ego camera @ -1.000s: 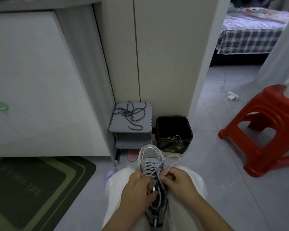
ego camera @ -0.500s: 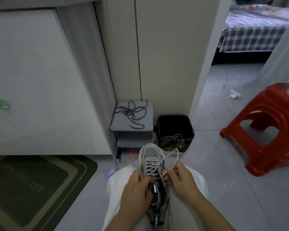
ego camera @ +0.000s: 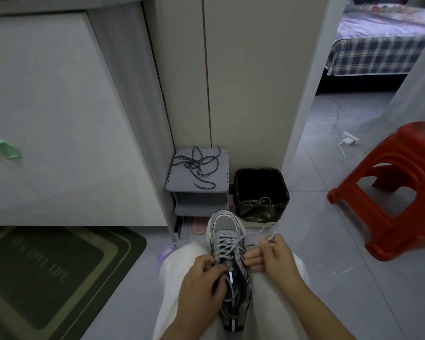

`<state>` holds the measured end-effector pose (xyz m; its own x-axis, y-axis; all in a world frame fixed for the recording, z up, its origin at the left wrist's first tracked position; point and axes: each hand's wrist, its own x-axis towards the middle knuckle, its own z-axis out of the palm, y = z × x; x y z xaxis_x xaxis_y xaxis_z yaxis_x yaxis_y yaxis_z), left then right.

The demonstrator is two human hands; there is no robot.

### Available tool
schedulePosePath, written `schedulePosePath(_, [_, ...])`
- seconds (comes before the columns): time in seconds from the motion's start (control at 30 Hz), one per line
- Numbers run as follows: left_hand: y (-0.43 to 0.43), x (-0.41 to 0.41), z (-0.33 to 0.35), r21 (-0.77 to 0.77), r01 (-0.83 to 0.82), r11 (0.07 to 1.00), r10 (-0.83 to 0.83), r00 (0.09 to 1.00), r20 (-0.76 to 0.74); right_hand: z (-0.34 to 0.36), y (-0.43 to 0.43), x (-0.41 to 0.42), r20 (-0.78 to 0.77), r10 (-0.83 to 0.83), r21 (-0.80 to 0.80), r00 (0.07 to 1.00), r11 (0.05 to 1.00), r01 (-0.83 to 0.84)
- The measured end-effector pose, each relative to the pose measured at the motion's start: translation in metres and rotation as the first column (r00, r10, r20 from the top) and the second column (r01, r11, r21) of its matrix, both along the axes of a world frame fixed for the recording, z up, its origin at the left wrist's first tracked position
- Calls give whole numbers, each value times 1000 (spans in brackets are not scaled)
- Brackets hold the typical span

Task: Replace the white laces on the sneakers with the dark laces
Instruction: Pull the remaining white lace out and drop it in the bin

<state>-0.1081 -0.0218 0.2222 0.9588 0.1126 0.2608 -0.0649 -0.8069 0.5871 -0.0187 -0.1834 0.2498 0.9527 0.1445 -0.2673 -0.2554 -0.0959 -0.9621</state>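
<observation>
A grey sneaker (ego camera: pixel 225 227) lies between my knees, toe pointing away, still threaded with a white lace (ego camera: pixel 227 244). My left hand (ego camera: pixel 201 280) grips the sneaker's left side near the tongue. My right hand (ego camera: pixel 271 253) pinches a loose end of the white lace, drawn out to the right of the shoe. The dark laces (ego camera: pixel 196 165) lie in a tangle on top of a small grey shelf unit (ego camera: pixel 219 185) ahead.
A black-lined bin (ego camera: pixel 238 182) right of the shelf holds another white lace (ego camera: pixel 258 201). A red plastic stool (ego camera: pixel 390 192) stands at right. A dark doormat (ego camera: pixel 47 278) lies at left. White cabinets rise ahead; a charger and cable (ego camera: pixel 349 141) lie on the floor.
My right hand has moved right and away from the shoe, drawing the white lace end out. My left hand stays on the sneaker.
</observation>
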Motion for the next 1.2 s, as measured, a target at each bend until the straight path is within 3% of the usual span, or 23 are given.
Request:
schedulePosePath(0.13, [0, 1, 9, -178, -77, 981, 93, 992, 81, 0, -1, -6, 84, 38, -79, 996, 996, -32])
schedulePosePath(0.23, [1, 7, 10, -291, -160, 943, 151, 987, -55, -9, -1, -21, 283, 154, -297, 947, 953, -67])
schedulePosePath(0.3, [2, 13, 10, -297, -162, 941, 120, 980, -156, -21, -2, -28, 447, 277, -492, 851, 870, -24])
schedulePosePath(0.4, [6, 24, 16, -326, -145, 934, 49, 958, -283, -32, -2, -30, 535, 356, -565, 766, 825, 11])
schedulePosePath(0.5, [10, 32, 31, -294, -121, 948, 25, 951, -309, -35, -1, -28, 565, 377, -594, 734, 803, 45])
schedulePosePath(0.67, [18, 38, 39, 7, -144, 990, 140, 953, -268, -34, -1, -29, 613, 484, -673, 624, 734, 91])
schedulePosePath(0.8, [16, 45, 45, 168, -60, 984, 106, 953, -283, -31, -1, -32, 590, 571, -740, 571, 666, 99])
schedulePosePath(1.0, [13, 43, 56, -26, 5, 1000, -13, 952, -307, -35, 6, -31, 484, 680, -848, 551, 521, 101])
schedulePosePath(1.2, [15, 27, 46, -8, 13, 1000, -15, 956, -292, -36, 7, -30, 470, 672, -839, 572, 541, 54])
